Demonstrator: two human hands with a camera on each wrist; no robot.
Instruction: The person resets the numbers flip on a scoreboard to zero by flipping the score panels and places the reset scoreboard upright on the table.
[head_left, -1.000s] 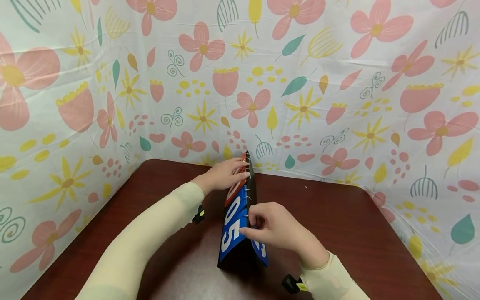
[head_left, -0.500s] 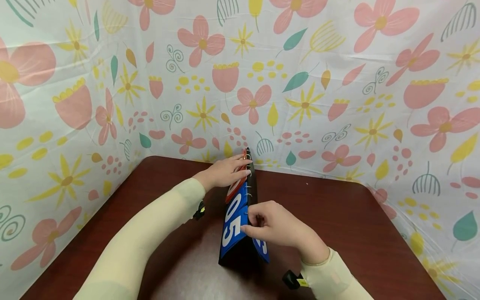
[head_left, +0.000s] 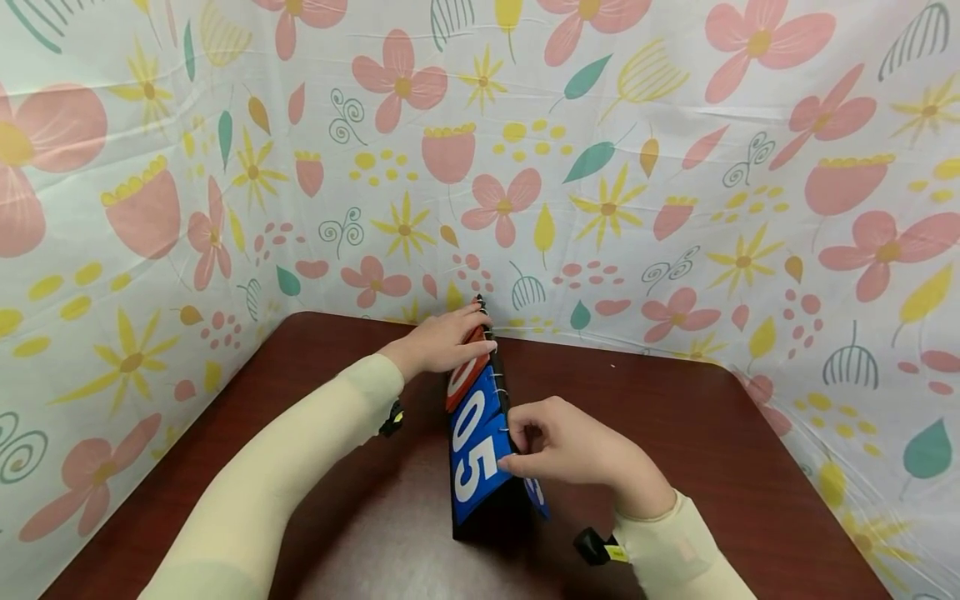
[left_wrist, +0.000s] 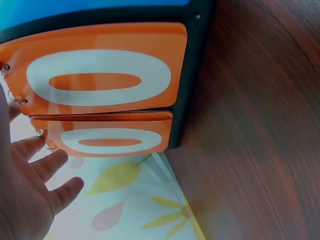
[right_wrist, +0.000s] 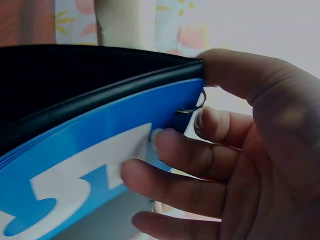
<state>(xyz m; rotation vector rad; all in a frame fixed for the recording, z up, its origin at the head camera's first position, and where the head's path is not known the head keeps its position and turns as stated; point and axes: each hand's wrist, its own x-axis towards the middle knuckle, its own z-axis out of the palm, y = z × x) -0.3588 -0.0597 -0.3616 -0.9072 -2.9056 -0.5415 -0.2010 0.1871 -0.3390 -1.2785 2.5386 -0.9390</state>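
A tent-shaped flip scoreboard (head_left: 476,454) stands on the table with its ridge running away from me. Its left face carries blue cards with a white 0 and 5 at the near end. Red cards, each with a white 0 in the left wrist view (left_wrist: 100,77), are at the far end. My left hand (head_left: 435,342) rests over the far ridge, fingers extended by the metal rings. With my right hand (head_left: 570,446) I grip the near ridge corner; in the right wrist view the thumb is at the black top edge and fingertips (right_wrist: 142,175) lie against the blue 5 card.
The dark reddish-brown table (head_left: 660,433) extends around the scoreboard. A flower-printed white cloth (head_left: 637,208) hangs behind and beside it. Small black devices sit at the wrists, one at the right cuff (head_left: 592,546).
The scoreboard has turned slightly: its near end has swung right and its far end a little left. My right hand has moved right with it, while the left stays over the far ridge.
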